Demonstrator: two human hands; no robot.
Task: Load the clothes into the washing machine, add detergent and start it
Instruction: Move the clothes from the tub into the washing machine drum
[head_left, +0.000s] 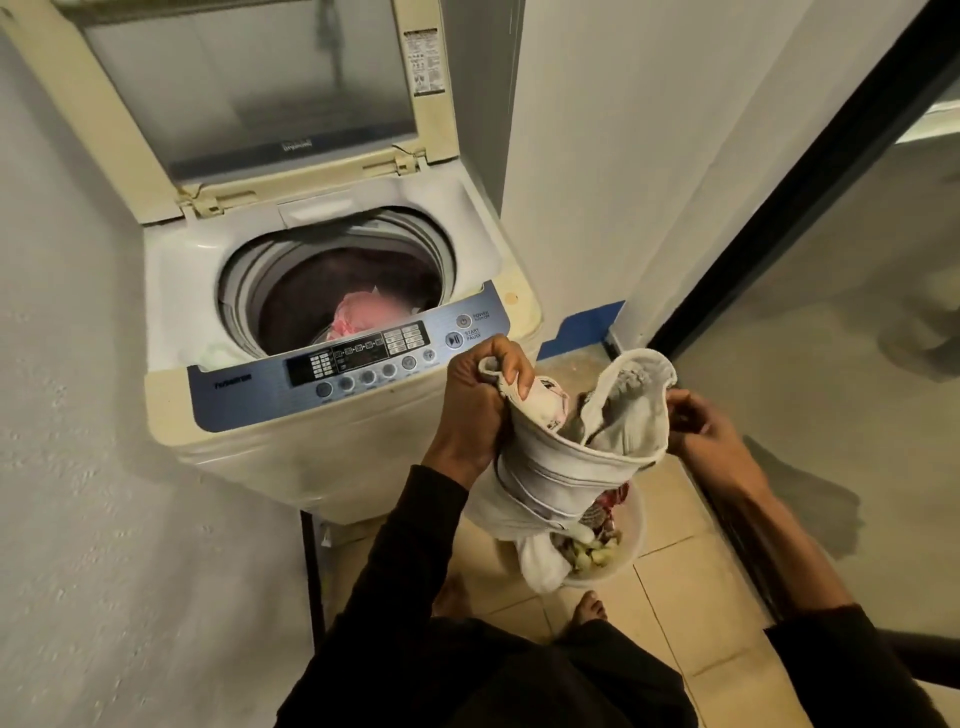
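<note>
White, soft and creased, the garment (566, 467) hangs between our hands: our left hand (480, 400) is clenched on one edge of it, our right hand (701, 431) pinches the other. It hangs over a round pale basket (631, 545) of mixed clothes on the tan floor tiles (670, 618). Just to the left stands the washing machine (311, 415), cream plastic with a blue control panel (363, 358), its lid (244, 104) raised. Pink cloth (363, 314) lies on dark laundry in the round drum. Rough white walls and a dark-framed glass door (831, 338) close in tightly.
</note>
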